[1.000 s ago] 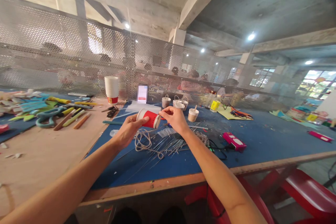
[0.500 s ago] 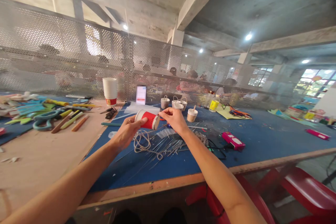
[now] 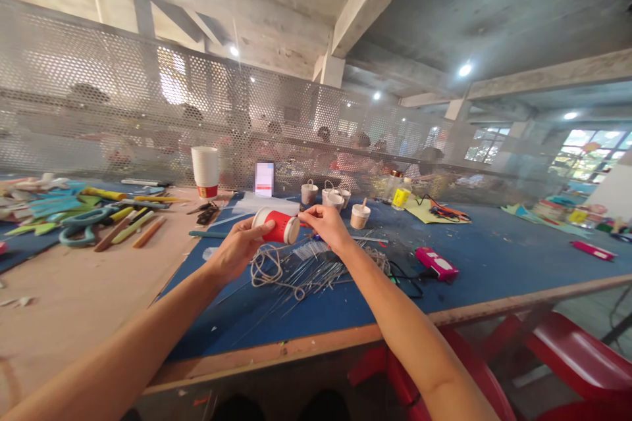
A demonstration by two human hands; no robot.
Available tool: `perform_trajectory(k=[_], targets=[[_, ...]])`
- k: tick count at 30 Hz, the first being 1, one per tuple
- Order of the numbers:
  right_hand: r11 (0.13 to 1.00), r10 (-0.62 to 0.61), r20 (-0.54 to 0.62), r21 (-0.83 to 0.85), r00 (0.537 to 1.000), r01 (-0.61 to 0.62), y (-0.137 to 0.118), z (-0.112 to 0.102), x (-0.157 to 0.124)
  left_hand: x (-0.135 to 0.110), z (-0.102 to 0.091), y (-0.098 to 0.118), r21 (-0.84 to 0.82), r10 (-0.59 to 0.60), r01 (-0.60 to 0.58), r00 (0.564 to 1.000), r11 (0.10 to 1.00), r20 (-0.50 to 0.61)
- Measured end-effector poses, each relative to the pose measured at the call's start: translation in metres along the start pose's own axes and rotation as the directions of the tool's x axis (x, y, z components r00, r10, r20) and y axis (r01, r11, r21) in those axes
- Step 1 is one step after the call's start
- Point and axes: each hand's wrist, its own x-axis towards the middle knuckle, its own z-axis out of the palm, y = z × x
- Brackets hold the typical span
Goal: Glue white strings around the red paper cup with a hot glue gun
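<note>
One perforated metal screen (image 3: 99,112) along the far edge of one long worktable (image 3: 494,263), blue mat on the right part, bare brown board on the left. Two red chairs (image 3: 582,355) below the near edge, at the right.

Two bare hands out over the mat, near its middle. Left hand (image 3: 237,247) wrapped round the body of one red paper cup (image 3: 276,227), clamped on it. Cup held on its side, clear above the mat, white end turned to the right. Right hand (image 3: 326,227) at that end, thumb and forefinger pinched together right at the rim; whether on the rim itself or on something finer, too small to tell.

Directly under the cup, one loose coil of string (image 3: 266,270), touching one spread bundle of thin wires (image 3: 316,263).

Back left, one upright stack of white cups (image 3: 204,171), red band at the bottom. Behind the hands, four small cups: three with handles (image 3: 309,192) close together, one with a stick (image 3: 360,215) just to their right. One yellow-labelled bottle (image 3: 401,197) beyond, one pink box (image 3: 435,262) right of the wires. One teal pair of scissors (image 3: 81,223) far left.
</note>
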Motion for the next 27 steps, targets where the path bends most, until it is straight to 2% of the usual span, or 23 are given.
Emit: perform_trajectory(k=[14,27], targets=[[0.976,0.088,0.032,0.196,0.996,-0.093,0.010,0.003,0.004,0.000,-0.002,-0.001,-0.030,-0.023,0.023,1.000,0.999,-0.013],[0.951,0.128,0.092,0.270,0.987,-0.149,0.013,0.003,0.003,0.001,-0.001,-0.002,-0.051,-0.034,0.033,0.999,0.998,-0.002]])
